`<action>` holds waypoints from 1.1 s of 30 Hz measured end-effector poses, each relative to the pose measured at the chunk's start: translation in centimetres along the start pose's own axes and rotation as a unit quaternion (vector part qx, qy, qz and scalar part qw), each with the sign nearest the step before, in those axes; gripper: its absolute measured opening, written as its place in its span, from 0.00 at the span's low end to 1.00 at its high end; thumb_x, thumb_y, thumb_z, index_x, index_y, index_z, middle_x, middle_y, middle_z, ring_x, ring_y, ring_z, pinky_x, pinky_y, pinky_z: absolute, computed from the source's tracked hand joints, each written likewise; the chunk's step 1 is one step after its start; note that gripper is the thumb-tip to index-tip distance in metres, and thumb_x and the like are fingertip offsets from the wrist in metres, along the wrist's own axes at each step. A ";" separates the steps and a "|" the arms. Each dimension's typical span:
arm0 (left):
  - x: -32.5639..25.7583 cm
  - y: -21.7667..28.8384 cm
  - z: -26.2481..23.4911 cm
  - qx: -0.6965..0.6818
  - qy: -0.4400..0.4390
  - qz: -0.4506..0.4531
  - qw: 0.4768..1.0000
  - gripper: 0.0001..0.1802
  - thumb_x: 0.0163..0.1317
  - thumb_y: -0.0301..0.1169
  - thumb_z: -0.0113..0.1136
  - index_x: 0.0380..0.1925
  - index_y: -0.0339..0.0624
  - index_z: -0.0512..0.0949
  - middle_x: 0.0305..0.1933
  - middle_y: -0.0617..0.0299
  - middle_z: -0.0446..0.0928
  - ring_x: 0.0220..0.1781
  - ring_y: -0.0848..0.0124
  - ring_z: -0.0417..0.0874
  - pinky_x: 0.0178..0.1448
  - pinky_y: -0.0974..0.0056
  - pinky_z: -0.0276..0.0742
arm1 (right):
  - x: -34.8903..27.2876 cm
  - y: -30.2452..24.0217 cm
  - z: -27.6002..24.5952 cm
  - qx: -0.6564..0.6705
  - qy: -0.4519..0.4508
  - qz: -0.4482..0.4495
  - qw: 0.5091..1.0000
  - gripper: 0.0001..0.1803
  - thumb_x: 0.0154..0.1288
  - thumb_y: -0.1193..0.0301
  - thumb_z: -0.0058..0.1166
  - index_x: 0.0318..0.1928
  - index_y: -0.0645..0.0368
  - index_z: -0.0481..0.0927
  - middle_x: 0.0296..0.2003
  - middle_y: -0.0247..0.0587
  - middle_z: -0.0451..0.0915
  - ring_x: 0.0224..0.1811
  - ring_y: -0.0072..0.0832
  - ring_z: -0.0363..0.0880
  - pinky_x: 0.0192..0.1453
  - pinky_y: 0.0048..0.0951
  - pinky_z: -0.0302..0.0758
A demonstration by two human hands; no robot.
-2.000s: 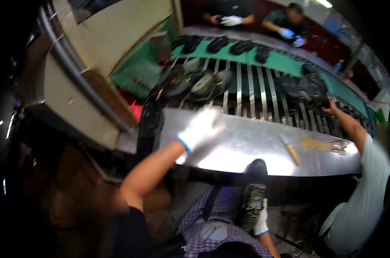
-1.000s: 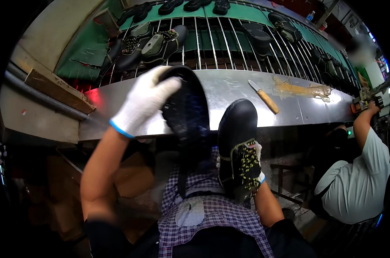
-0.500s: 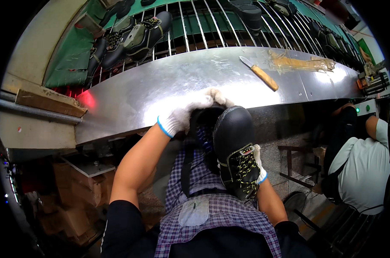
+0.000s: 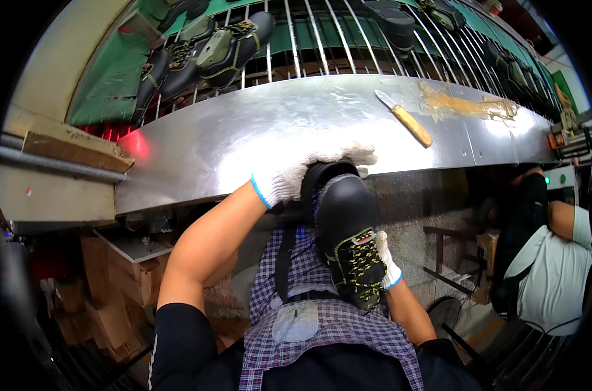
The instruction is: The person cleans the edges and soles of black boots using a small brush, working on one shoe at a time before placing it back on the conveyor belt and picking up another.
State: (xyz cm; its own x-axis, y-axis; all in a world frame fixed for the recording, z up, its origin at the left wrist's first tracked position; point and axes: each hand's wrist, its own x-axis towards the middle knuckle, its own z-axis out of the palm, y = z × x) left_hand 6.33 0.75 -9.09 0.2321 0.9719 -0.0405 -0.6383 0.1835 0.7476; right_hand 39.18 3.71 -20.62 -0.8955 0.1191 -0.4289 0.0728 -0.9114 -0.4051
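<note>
A black work shoe (image 4: 349, 208) with yellow-flecked laces and a smooth rounded toe stands tilted over my lap, toe toward the bench. My right hand (image 4: 387, 260), in a white knit glove with a blue cuff, grips the shoe along its right side; most of its fingers are hidden behind it. In a matching glove, my left hand (image 4: 322, 166) wraps over the far end of a black shoe sole (image 4: 311, 186), its fingers reaching past the shoe's toe. The sole sits against the shoe's left side, and its lower part is hidden. How firmly they are joined I cannot tell.
Ahead runs a metal bench (image 4: 231, 150), bearing a wooden-handled knife (image 4: 410, 124) and brown tape (image 4: 465, 103). Behind it, several shoes (image 4: 227, 55) rest on a rack of metal bars (image 4: 319, 39). A co-worker (image 4: 547, 280) sits at the right; cardboard boxes (image 4: 110, 293) stand lower left.
The shoe has shifted left, closer against the sole. My left hand's fingers have stretched farther right over the sole's end. My right hand has moved slightly left with the shoe.
</note>
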 end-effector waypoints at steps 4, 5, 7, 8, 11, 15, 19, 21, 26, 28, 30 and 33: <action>0.1 0.4 0.6 -0.019 -0.007 -0.029 0.999 0.50 0.73 0.51 0.60 0.85 0.31 0.57 0.88 0.41 0.60 0.89 0.50 0.62 0.92 0.49 0.56 | 0.6 0.9 -0.6 0.005 0.048 -0.005 0.999 0.48 0.82 0.35 0.48 0.80 0.64 0.69 0.75 0.56 0.77 0.71 0.45 0.83 0.75 0.49 0.83; 0.0 0.6 0.6 -0.020 -0.005 -0.037 0.999 0.50 0.73 0.51 0.61 0.85 0.31 0.57 0.89 0.42 0.60 0.89 0.50 0.62 0.92 0.49 0.56 | 0.7 1.0 -0.7 0.003 0.056 -0.004 0.998 0.46 0.83 0.36 0.47 0.80 0.64 0.69 0.74 0.55 0.77 0.71 0.44 0.82 0.76 0.48 0.83; 0.2 0.8 1.1 -0.021 0.010 -0.053 0.998 0.52 0.71 0.52 0.61 0.85 0.31 0.57 0.89 0.41 0.60 0.89 0.51 0.62 0.92 0.49 0.56 | 0.5 0.9 -0.5 0.023 0.026 -0.009 0.999 0.46 0.84 0.36 0.47 0.81 0.63 0.69 0.74 0.54 0.77 0.72 0.43 0.82 0.77 0.47 0.81; 0.3 0.7 1.1 -0.010 0.005 -0.047 0.999 0.52 0.71 0.53 0.62 0.85 0.31 0.57 0.89 0.41 0.60 0.89 0.50 0.62 0.92 0.49 0.56 | 0.5 0.9 -0.3 0.032 0.009 -0.009 0.999 0.46 0.84 0.36 0.46 0.81 0.63 0.69 0.75 0.54 0.77 0.72 0.43 0.82 0.78 0.47 0.81; 0.4 0.6 0.9 0.022 -0.010 -0.033 0.999 0.54 0.69 0.53 0.63 0.85 0.30 0.58 0.88 0.41 0.60 0.89 0.50 0.63 0.92 0.49 0.57 | 0.5 0.7 0.1 0.000 0.014 -0.018 1.000 0.47 0.83 0.35 0.45 0.81 0.63 0.68 0.76 0.53 0.76 0.74 0.42 0.80 0.79 0.46 0.79; 0.5 0.7 0.8 0.028 -0.006 -0.037 0.999 0.54 0.68 0.53 0.63 0.84 0.28 0.58 0.88 0.41 0.61 0.88 0.49 0.63 0.92 0.48 0.56 | 0.4 0.7 0.5 -0.017 0.016 -0.025 0.999 0.49 0.82 0.34 0.46 0.82 0.63 0.67 0.76 0.53 0.75 0.75 0.41 0.80 0.80 0.46 0.78; 0.2 0.5 0.8 0.012 -0.007 -0.033 0.999 0.53 0.69 0.52 0.63 0.84 0.27 0.58 0.88 0.41 0.61 0.88 0.48 0.64 0.92 0.47 0.56 | 0.6 0.4 1.2 -0.031 0.023 -0.036 0.999 0.49 0.82 0.33 0.46 0.81 0.64 0.68 0.75 0.53 0.76 0.74 0.41 0.80 0.79 0.45 0.79; 0.4 0.3 0.3 -0.007 -0.006 -0.031 0.999 0.52 0.71 0.51 0.62 0.84 0.27 0.57 0.88 0.41 0.60 0.88 0.48 0.64 0.92 0.47 0.56 | 0.4 0.8 0.9 -0.030 0.047 -0.036 0.998 0.49 0.81 0.33 0.47 0.80 0.65 0.69 0.74 0.53 0.78 0.72 0.41 0.82 0.78 0.44 0.80; 0.3 0.5 1.0 0.028 0.049 -0.014 0.998 0.43 0.78 0.48 0.53 0.81 0.25 0.64 0.85 0.39 0.67 0.84 0.48 0.70 0.91 0.49 0.60 | 0.1 0.9 1.1 0.008 0.032 -0.043 0.999 0.50 0.79 0.32 0.50 0.79 0.65 0.70 0.73 0.55 0.78 0.71 0.41 0.83 0.77 0.44 0.82; 0.2 0.9 1.4 0.056 0.035 0.001 0.998 0.41 0.79 0.49 0.50 0.80 0.24 0.67 0.83 0.39 0.69 0.83 0.50 0.72 0.90 0.51 0.63 | 0.1 0.6 1.3 -0.005 0.055 -0.022 0.998 0.51 0.78 0.31 0.50 0.80 0.64 0.70 0.74 0.54 0.78 0.72 0.41 0.82 0.77 0.44 0.81; 0.3 1.4 1.8 0.096 0.046 -0.008 0.994 0.41 0.79 0.48 0.51 0.80 0.24 0.66 0.83 0.39 0.69 0.83 0.51 0.72 0.89 0.51 0.64 | 0.1 0.4 2.0 -0.006 0.086 -0.012 0.996 0.52 0.78 0.31 0.50 0.81 0.63 0.69 0.75 0.53 0.77 0.73 0.41 0.81 0.78 0.45 0.81; 0.3 1.0 1.5 0.101 0.035 0.004 0.994 0.41 0.77 0.47 0.53 0.79 0.24 0.67 0.83 0.39 0.69 0.83 0.50 0.72 0.89 0.53 0.65 | 0.3 1.0 1.0 0.018 0.059 -0.019 0.998 0.50 0.80 0.32 0.48 0.81 0.63 0.68 0.75 0.53 0.76 0.73 0.41 0.81 0.79 0.44 0.80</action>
State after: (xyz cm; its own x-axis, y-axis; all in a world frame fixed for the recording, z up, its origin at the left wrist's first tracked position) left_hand 6.92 1.02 -7.35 0.1723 0.9822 -0.0745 -0.4785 0.1495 0.8653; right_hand 38.57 2.46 -20.33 -0.8393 0.1979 -0.5064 0.0217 -0.9185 -0.3949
